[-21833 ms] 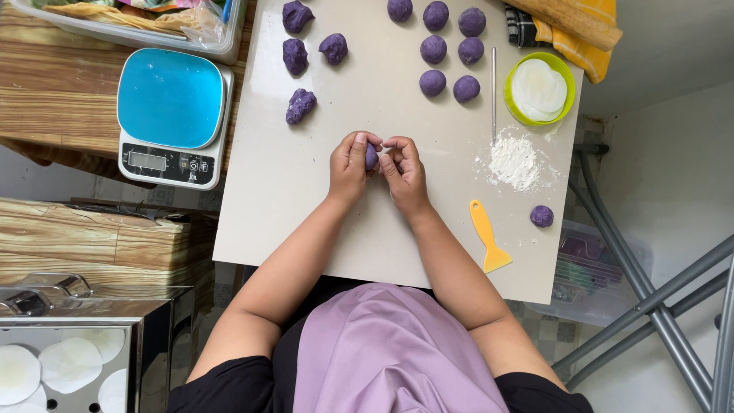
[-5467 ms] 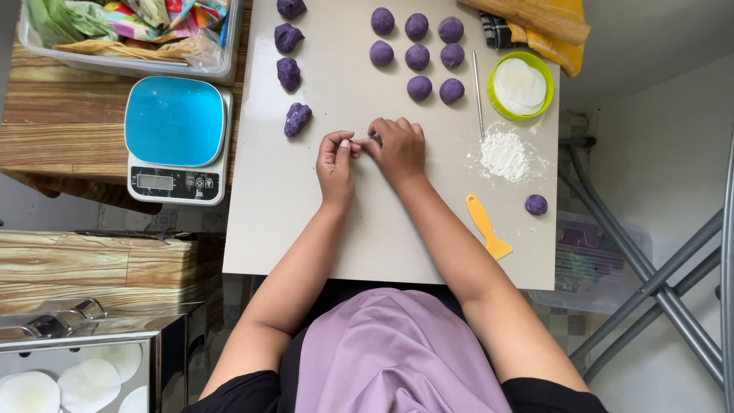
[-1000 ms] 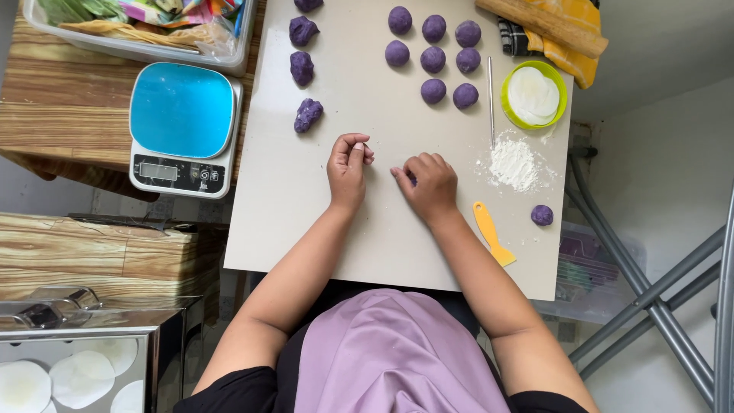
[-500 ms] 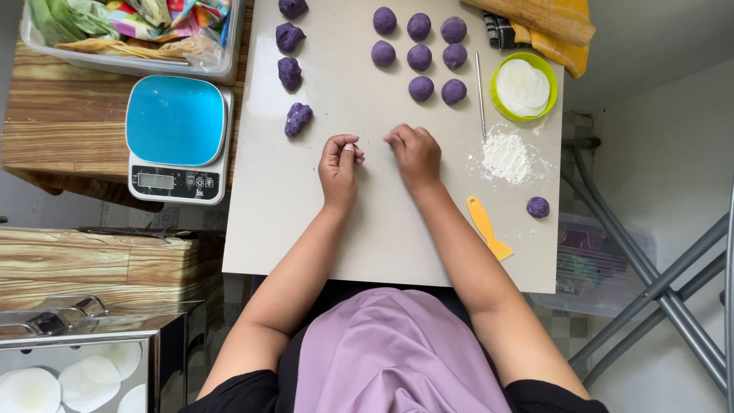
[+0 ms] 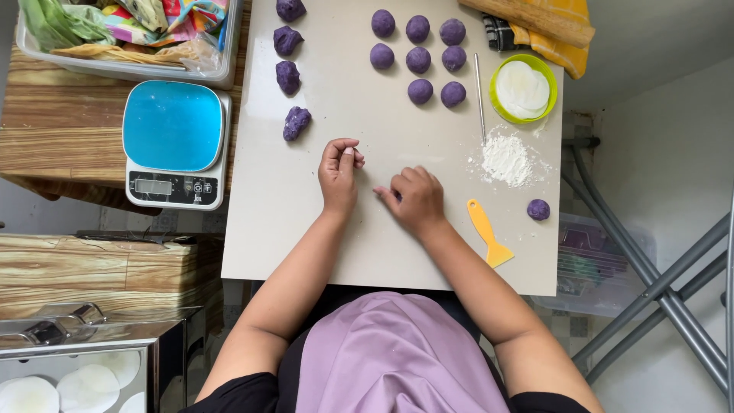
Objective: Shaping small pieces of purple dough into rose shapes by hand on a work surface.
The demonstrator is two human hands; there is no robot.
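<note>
My left hand (image 5: 339, 172) rests on the pale board (image 5: 306, 229) with its fingers curled in against the thumb, and nothing shows in it. My right hand (image 5: 415, 200) lies just to its right, cupped over a small piece of purple dough (image 5: 397, 196), of which only a sliver shows under the fingers. Several smooth purple dough balls (image 5: 417, 60) sit in rows at the far edge. Several rough purple lumps (image 5: 295, 122) lie in a column at the far left, the closest just above my left hand.
A yellow scraper (image 5: 489, 233), a heap of white flour (image 5: 505, 158), a lone purple ball (image 5: 538, 209), a thin metal stick (image 5: 479, 92) and a green bowl (image 5: 547, 70) occupy the board's right side. A blue-topped scale (image 5: 174, 141) stands left of it.
My hands were close together half a second ago. The right one has since slid toward me and away from the left, staying curled on the board.
</note>
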